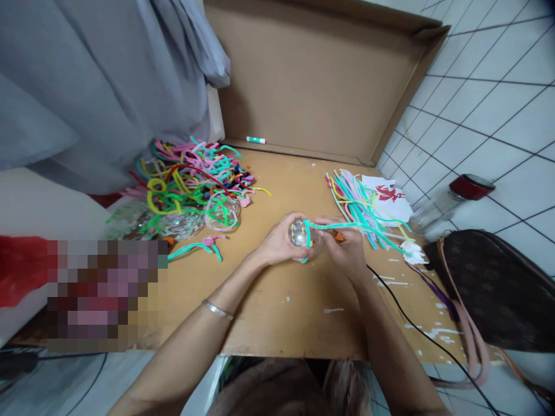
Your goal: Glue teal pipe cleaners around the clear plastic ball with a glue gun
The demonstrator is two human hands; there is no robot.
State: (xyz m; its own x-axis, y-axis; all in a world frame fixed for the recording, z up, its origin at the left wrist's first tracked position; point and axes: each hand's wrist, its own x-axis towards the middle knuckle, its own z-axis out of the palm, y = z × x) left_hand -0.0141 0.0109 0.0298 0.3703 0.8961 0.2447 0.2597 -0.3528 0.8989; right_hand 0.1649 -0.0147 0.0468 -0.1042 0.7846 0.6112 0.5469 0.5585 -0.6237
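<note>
"Judging by what shows now, how far has the work come?"

"Partway, I would say. A clear ball (297,236), with small coloured marks on or in it, has a turquoise fuzzy strip (336,226) set as a narrow band down its right side. Only the near part of the band shows; I cannot tell whether it goes all the way around."

"And what seems left?"

"A long length of the strip runs free of the ball toward the right of the frame, so the band looks unfinished. Most of the ball's visible surface is bare of strip."

"Where is the ball, next to the hands?"

"At the centre of the frame, over the desk (281,312), between them. The left hand (277,240) curves around its left side, gripping it. The right hand (349,251) is just beside it, fingers bent narrow about a small orange thing (337,236), too hidden to name. The loose strip crosses by those fingers; whether they pinch it is unclear."

"What lies around them?"

"At the left of the frame, a tangled heap of many-coloured strips (186,179), with more clear rounded pieces (187,224) at its lower edge. Right of centre, a straighter bundle of strips (353,199), mostly turquoise and pale, lies beside white paper (399,212) with a red shape."
</note>
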